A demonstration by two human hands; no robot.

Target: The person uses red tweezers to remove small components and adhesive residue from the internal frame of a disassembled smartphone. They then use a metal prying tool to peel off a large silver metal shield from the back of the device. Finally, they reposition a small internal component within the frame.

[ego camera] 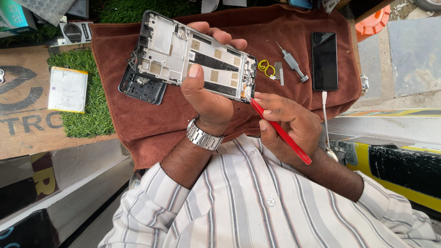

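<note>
My left hand (206,94) grips an opened phone frame (193,55), silver and black with its inner side up, above a brown towel (151,124). The thumb lies across the frame's near edge. A steel watch (203,136) sits on that wrist. My right hand (287,124) holds red tweezers (278,129), whose tip touches the frame's lower right corner. A dark phone back cover (142,87) lies on the towel under the frame's left end.
On the towel lie a small screwdriver (292,63), a yellow ring piece (265,67), and a black phone (325,60) with a white cable (325,119). A white battery (68,89) rests on green turf (92,115) at left. Boxes sit at top left.
</note>
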